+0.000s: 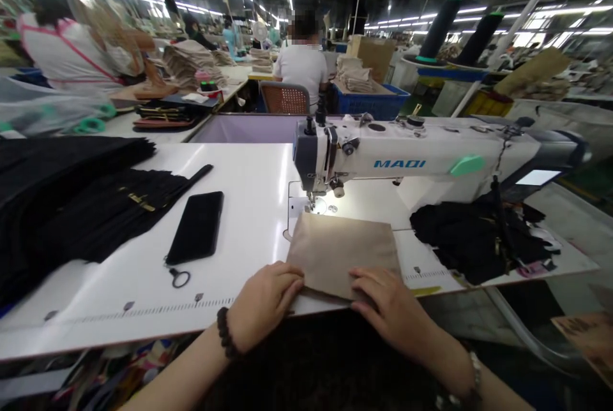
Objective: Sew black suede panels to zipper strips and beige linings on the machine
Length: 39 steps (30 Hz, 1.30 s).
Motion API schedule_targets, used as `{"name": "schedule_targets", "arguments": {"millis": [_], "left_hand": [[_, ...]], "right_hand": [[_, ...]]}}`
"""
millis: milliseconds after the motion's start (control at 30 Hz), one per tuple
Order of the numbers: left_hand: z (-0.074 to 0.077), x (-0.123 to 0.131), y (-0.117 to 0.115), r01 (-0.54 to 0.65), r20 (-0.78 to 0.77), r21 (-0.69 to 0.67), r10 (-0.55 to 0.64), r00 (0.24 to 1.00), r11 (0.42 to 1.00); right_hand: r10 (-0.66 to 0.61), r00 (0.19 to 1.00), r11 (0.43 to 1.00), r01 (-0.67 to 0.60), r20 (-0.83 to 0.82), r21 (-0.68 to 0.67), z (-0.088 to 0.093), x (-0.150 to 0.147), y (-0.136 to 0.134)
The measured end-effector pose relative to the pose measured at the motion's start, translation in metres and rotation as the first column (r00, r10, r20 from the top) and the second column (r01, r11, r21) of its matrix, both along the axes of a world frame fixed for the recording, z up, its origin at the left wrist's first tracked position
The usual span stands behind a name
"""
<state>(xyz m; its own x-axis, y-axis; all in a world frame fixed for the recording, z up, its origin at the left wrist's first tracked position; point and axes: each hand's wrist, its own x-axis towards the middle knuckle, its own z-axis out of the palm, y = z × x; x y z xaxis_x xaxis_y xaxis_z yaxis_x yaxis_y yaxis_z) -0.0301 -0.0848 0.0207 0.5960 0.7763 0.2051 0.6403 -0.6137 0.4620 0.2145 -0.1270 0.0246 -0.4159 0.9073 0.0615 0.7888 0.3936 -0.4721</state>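
Observation:
A tan piece of fabric (338, 248) lies flat on the white sewing table (249, 187), its far edge just under the needle of a white MAQI sewing machine (407, 159). My left hand (265, 302) rests on the fabric's near left corner with fingers curled against its edge. On the near right edge my right hand (390, 309) presses down, fingers together. Both hands sit at the table's front edge.
A black phone (196, 227) and small snips (179, 278) lie left of the fabric. Black fabric piles lie at far left (71, 207) and right of the machine (479, 239). Other workers sit beyond, near a blue crate (371, 103) with folded pieces.

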Motion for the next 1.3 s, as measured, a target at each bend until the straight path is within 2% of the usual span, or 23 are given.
{"name": "schedule_targets", "arguments": {"millis": [100,233,467,633,733,833,900,1033,1100,1167,1233,1300], "left_hand": [[0.0,-0.001,0.006,-0.029,0.04,-0.052,0.031,0.999,0.998],[-0.006,-0.005,0.013,-0.031,0.075,-0.112,0.039,0.996,0.993],[-0.009,-0.01,0.018,-0.207,0.047,-0.185,0.22,0.974,0.961],[-0.01,-0.006,0.015,-0.216,0.035,-0.134,0.223,0.974,0.967],[-0.008,-0.008,0.007,-0.161,-0.029,0.035,0.162,0.986,0.986],[-0.002,-0.011,0.006,0.054,-0.244,0.229,0.004,0.97,0.972],[0.001,-0.011,0.016,0.164,-0.38,0.274,-0.05,0.924,0.948],[0.002,0.0,0.064,0.269,-0.518,0.307,-0.077,0.852,0.913],[0.0,0.01,0.09,0.324,-0.541,0.308,-0.116,0.833,0.894],[-0.005,0.02,0.107,0.362,-0.537,0.315,-0.15,0.83,0.878],[-0.009,0.027,0.115,0.375,-0.515,0.322,-0.172,0.84,0.869],[-0.014,0.031,0.115,0.353,-0.487,0.32,-0.167,0.857,0.879]], "right_hand": [[-0.111,0.992,0.991,0.106,-0.055,-0.076,0.0,0.019,0.005],[-0.248,0.961,0.961,0.228,-0.124,-0.155,-0.004,0.027,0.009],[-0.294,0.95,0.954,0.285,-0.106,-0.093,-0.01,0.026,0.012],[-0.288,0.957,0.958,0.286,0.049,0.037,-0.015,0.024,0.017],[-0.267,0.949,0.961,0.249,0.168,0.124,-0.016,0.023,0.015],[-0.152,0.96,0.986,0.13,0.237,0.105,-0.013,0.021,0.012],[-0.032,0.95,0.995,-0.001,0.31,0.104,-0.007,0.017,0.014],[0.186,0.876,0.945,-0.283,0.444,0.163,0.009,0.001,0.041],[0.338,0.841,0.902,-0.417,0.423,0.11,0.012,-0.006,0.064],[0.413,0.825,0.895,-0.445,0.386,-0.007,0.01,-0.01,0.086],[0.411,0.844,0.911,-0.397,0.345,-0.114,0.005,-0.01,0.102],[0.388,0.87,0.921,-0.353,0.304,-0.165,-0.001,-0.007,0.11]]}}
